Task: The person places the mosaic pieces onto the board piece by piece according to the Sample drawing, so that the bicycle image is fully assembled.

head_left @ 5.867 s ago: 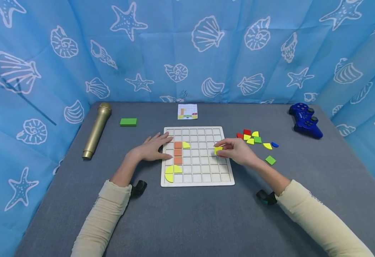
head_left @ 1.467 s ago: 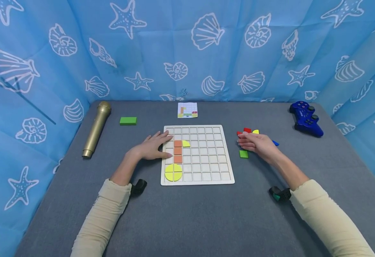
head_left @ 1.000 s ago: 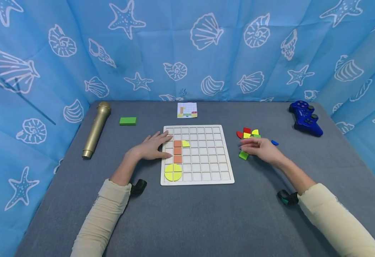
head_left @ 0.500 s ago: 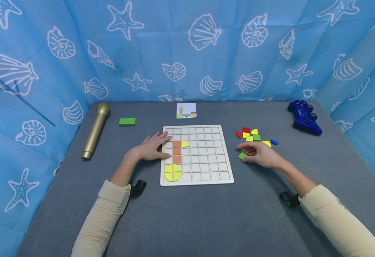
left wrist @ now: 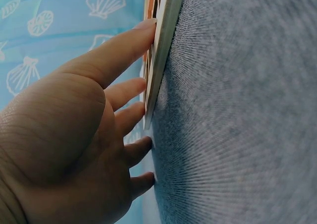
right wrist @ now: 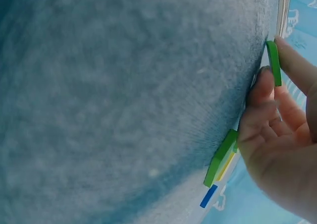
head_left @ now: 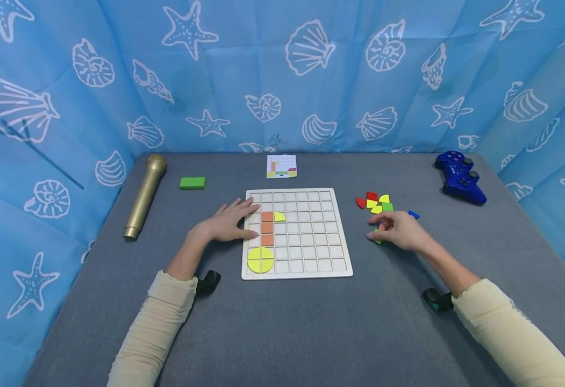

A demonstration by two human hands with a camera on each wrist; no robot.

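My left hand [head_left: 228,221] rests on the left edge of the white grid board [head_left: 306,271], fingers spread, thumb on the rim in the left wrist view. On the board lie orange squares [head_left: 267,228] in a column, a yellow quarter-circle [head_left: 279,216] beside the top one, and a yellow circle [head_left: 266,265] made of quarter pieces. Right of the board, my right hand [head_left: 400,231] pinches a green square tile [right wrist: 274,64] between thumb and fingers, low over the table; the head view shows only its corner. Behind this hand lie red [head_left: 371,196], yellow [head_left: 377,209], green [head_left: 387,206] and blue [head_left: 414,214] pieces.
A small pattern card [head_left: 281,166] lies behind the board. At the left are a gold microphone [head_left: 145,198] and a green block [head_left: 192,183]; at the far right, a blue game controller [head_left: 460,177]. A blue shell-print curtain [head_left: 272,70] surrounds the table's back and sides.
The yellow piece earlier in my right hand now fills out the circle on the board. My right hand has gone right and taken hold of a green tile. My left hand stays put.
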